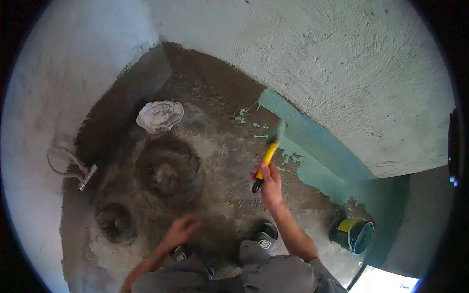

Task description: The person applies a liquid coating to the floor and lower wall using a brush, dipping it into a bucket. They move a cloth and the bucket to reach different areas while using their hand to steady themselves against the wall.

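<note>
While the right hand (pixel 267 181) grips one brush (pixel 269 153), the left hand (pixel 181 230) near two shoes (pixel 267 233) blurs, its grip unclear.

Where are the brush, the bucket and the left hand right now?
Brush (pixel 268 154): head view, on its yellow handle, above the right hand's grip.
Bucket (pixel 342 237): head view, on its dark side wall.
Left hand (pixel 181 231): head view, middle of the blurred hand.

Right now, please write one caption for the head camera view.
Right hand holds a yellow-handled brush near green coating; bucket stands on the floor.
</note>
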{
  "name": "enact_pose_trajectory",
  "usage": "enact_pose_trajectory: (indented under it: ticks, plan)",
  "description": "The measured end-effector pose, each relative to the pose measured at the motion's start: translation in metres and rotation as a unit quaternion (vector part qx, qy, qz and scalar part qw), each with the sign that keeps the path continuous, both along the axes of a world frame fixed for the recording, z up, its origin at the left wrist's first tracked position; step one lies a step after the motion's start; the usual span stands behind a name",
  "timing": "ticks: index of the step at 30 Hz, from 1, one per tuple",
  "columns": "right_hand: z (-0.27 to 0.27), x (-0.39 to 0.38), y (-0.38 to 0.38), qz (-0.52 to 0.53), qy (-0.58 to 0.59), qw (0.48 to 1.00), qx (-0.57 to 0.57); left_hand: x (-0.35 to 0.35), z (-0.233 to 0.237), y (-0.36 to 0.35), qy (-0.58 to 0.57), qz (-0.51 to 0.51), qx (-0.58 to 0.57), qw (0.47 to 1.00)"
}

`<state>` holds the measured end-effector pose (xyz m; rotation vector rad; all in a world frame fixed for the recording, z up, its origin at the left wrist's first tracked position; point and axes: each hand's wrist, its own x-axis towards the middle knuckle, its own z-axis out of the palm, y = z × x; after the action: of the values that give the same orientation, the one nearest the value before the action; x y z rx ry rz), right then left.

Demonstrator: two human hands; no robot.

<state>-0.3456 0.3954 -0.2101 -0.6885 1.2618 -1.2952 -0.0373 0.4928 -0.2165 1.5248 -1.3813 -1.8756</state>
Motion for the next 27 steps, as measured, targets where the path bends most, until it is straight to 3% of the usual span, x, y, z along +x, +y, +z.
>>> enact_pose_trajectory:
  ticks: [3,5,7,11,13,14,16,17,18,19,20,23,27]
  plan:
    - [0.016,0.033,0.001,0.024,0.01,1.0,0.012,-0.065,0.02,-0.075,0.182,0.027,-0.022,0.983]
    - [0.025,0.047,0.001,0.018,-0.022,0.999,0.026,-0.11,0.066,-0.106,0.197,0.023,0.059,0.978]
    - [0.039,0.051,-0.006,0.035,-0.056,0.997,0.035,-0.137,0.063,-0.121,0.134,-0.008,-0.186,0.973]
    - [0.065,0.043,-0.018,0.045,-0.085,0.992,0.077,-0.142,0.072,-0.131,0.11,0.001,-0.2,0.974]
    - [0.073,0.039,-0.018,0.07,-0.049,0.993,0.079,-0.142,0.071,-0.14,0.107,-0.012,-0.205,0.973]
    - [0.075,0.036,-0.018,0.082,-0.03,0.993,0.078,-0.141,0.078,-0.143,0.13,-0.006,-0.139,0.982]
    - [0.074,0.019,-0.017,0.103,0.153,0.981,0.052,-0.141,0.095,-0.148,0.174,0.005,-0.005,0.985]
    - [0.074,0.009,-0.016,0.112,0.243,0.963,0.04,-0.145,0.09,-0.151,0.192,0.014,0.009,0.981]
    - [0.077,-0.001,-0.017,0.124,0.43,0.893,-0.049,-0.149,0.085,-0.154,0.209,0.021,0.023,0.977]
    - [0.08,-0.011,-0.018,0.129,0.595,0.781,-0.135,-0.152,0.079,-0.156,0.226,0.027,0.036,0.973]
    - [0.083,-0.019,-0.021,0.128,0.735,0.632,-0.212,-0.153,0.076,-0.157,0.256,0.026,0.049,0.965]
    - [0.085,-0.035,-0.038,0.25,0.777,0.505,-0.28,-0.159,0.064,-0.158,0.344,0.03,0.076,0.935]
    - [0.083,-0.03,-0.068,0.322,0.777,0.441,-0.314,-0.161,0.043,-0.15,0.41,0.031,0.088,0.907]
